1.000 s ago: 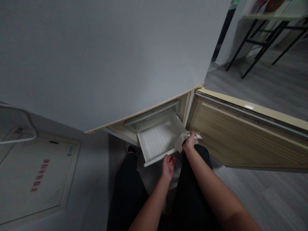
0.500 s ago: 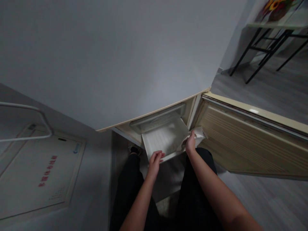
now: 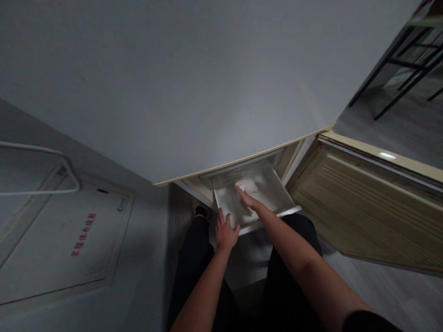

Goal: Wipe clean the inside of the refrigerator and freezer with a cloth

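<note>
1. Compared with half a second ago, the right hand [image 3: 247, 200] is no longer being held at the near right corner of the shallow white drawer, seemingly plastic [image 3: 275, 196]; it is now being extended into the drawer's interior, toward 11 o'clock.
2. The thin white crumpled cloth or tissue [image 3: 249, 186], earlier being gathered at that corner, is now being spread over the drawer's floor, toward the back.
3. By this, the contact is judged to be passing from the drawer's rim to its inner surface.
4. The cloth is being seen at about 12 to 1 o'clock from the middle of the right hand, right by the fingertips and partly covered by them.
5. The right grip is being kept rather flat, with the fingers stretched out; whether the cloth is being pinched or only pressed cannot be told.
6. The left hand [image 3: 226, 230] is being placed at the drawer's near left corner, at 7 to 8 o'clock from the right hand. Its grip is being kept wide, fingers apart, with nothing seen in it; firm contact with the edge cannot be confirmed.
7. The drawer is being left pulled out, while the cream ribbed door panel [image 3: 374, 207] is being seen swung open at 3 o'clock.
</note>
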The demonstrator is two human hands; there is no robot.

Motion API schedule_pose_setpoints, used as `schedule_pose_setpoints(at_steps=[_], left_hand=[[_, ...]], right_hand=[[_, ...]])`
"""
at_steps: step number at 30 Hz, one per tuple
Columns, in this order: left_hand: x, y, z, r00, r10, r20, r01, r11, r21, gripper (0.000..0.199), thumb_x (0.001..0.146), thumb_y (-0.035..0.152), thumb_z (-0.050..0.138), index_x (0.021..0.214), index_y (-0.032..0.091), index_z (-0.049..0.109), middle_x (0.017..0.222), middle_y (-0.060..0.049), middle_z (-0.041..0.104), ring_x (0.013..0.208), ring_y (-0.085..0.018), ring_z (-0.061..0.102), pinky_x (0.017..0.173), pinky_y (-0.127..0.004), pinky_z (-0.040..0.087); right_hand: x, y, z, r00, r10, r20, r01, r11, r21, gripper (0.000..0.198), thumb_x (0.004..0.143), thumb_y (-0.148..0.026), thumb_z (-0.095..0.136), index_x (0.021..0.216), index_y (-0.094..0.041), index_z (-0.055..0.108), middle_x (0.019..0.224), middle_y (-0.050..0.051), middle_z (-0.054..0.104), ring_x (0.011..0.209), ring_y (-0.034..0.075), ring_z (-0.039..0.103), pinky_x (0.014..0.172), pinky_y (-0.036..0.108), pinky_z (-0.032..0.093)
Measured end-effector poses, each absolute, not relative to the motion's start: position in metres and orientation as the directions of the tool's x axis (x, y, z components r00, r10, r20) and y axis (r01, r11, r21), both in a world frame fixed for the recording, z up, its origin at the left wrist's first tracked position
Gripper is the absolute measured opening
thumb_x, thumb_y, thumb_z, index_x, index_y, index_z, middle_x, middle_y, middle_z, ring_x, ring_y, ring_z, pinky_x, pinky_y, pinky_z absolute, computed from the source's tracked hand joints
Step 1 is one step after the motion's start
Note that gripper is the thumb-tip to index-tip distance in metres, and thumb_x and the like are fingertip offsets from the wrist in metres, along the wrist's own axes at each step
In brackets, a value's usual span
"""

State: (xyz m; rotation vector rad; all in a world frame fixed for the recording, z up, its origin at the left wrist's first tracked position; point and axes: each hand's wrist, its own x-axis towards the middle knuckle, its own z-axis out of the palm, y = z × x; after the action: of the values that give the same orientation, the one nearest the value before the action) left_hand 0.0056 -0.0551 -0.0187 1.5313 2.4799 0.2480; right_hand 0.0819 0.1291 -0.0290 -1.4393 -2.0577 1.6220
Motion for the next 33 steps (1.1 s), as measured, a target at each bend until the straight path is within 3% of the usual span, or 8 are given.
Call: schedule_pose_setpoints(at_steps=[4,7,10,14,19,23,28,33], left_hand=[[0.004,-0.053,-0.021,-0.436,0.893,-0.107,0.859,0.449,0.248,0.048,0.096,0.034,0.059,0.14,0.015,0.062,0.174,-0.019,0.029,0.154,-0.038,0.042,0.119,-0.05,0.046],[0.003,-0.053,-0.023,-0.429,0.893,-0.137,0.847,0.451,0.282,0.047,0.095,0.033,0.06,0.138,0.016,0.062,0.175,-0.021,0.025,0.154,-0.041,0.041,0.117,-0.054,0.047],[0.002,-0.053,-0.024,-0.428,0.891,-0.152,0.831,0.454,0.321,0.044,0.093,0.031,0.063,0.135,0.016,0.064,0.176,-0.022,0.023,0.153,-0.044,0.041,0.117,-0.058,0.046],[0.001,-0.054,-0.03,-0.434,0.894,-0.113,0.835,0.446,0.322,0.045,0.093,0.032,0.062,0.135,0.016,0.065,0.176,-0.022,0.023,0.151,-0.044,0.044,0.118,-0.057,0.044],[0.002,-0.056,-0.034,-0.431,0.898,-0.096,0.859,0.44,0.26,0.047,0.095,0.037,0.06,0.137,0.016,0.064,0.177,-0.02,0.021,0.147,-0.043,0.048,0.117,-0.056,0.044],[0.003,-0.055,-0.03,-0.438,0.893,-0.099,0.853,0.448,0.267,0.047,0.094,0.037,0.06,0.137,0.018,0.065,0.177,-0.018,0.023,0.146,-0.041,0.049,0.118,-0.055,0.043],[0.003,-0.054,-0.027,-0.435,0.894,-0.112,0.853,0.448,0.266,0.046,0.094,0.036,0.059,0.136,0.017,0.064,0.175,-0.019,0.026,0.146,-0.04,0.049,0.117,-0.053,0.044],[0.001,-0.054,-0.026,-0.424,0.893,-0.151,0.858,0.449,0.249,0.048,0.096,0.039,0.059,0.138,0.016,0.063,0.176,-0.02,0.024,0.148,-0.041,0.047,0.117,-0.053,0.044]], right_hand=[[0.049,0.12,-0.049,-0.631,0.59,-0.503,0.705,0.165,-0.69,0.07,0.095,-0.039,0.066,0.158,-0.013,0.052,0.175,0.021,0.021,0.165,0.04,0.008,0.13,0.065,0.011],[0.036,0.116,-0.064,-0.682,0.579,-0.447,0.719,0.416,-0.557,0.074,0.096,-0.032,0.065,0.165,-0.024,0.042,0.178,0.016,0.003,0.165,0.039,-0.007,0.127,0.07,-0.001],[0.028,0.122,-0.073,-0.702,0.566,-0.432,0.712,0.561,-0.422,0.072,0.105,-0.059,0.046,0.169,-0.031,0.032,0.178,0.014,-0.004,0.165,0.039,-0.009,0.126,0.072,-0.001],[0.044,0.152,-0.076,-0.655,0.643,-0.398,0.736,0.423,-0.528,0.06,0.11,-0.052,0.032,0.166,-0.032,0.04,0.178,0.006,0.014,0.167,0.03,0.002,0.131,0.061,0.002],[0.12,0.208,-0.072,-0.378,0.881,-0.283,0.79,0.148,-0.594,0.059,0.096,-0.016,0.054,0.155,-0.011,0.054,0.171,0.023,0.03,0.163,0.036,0.02,0.13,0.06,0.018],[0.153,0.227,-0.071,-0.226,0.946,-0.234,0.759,0.02,-0.651,0.048,0.084,-0.009,0.064,0.131,-0.001,0.068,0.154,0.033,0.051,0.155,0.037,0.036,0.129,0.058,0.021],[0.105,0.187,-0.075,-0.376,0.888,-0.266,0.794,0.16,-0.587,0.059,0.085,-0.01,0.06,0.143,-0.003,0.062,0.171,0.025,0.03,0.164,0.037,0.016,0.132,0.06,0.006],[0.03,0.122,-0.072,-0.691,0.616,-0.378,0.717,0.516,-0.47,0.08,0.082,-0.021,0.069,0.159,-0.015,0.051,0.177,0.013,0.011,0.166,0.038,0.003,0.133,0.059,0.003]])
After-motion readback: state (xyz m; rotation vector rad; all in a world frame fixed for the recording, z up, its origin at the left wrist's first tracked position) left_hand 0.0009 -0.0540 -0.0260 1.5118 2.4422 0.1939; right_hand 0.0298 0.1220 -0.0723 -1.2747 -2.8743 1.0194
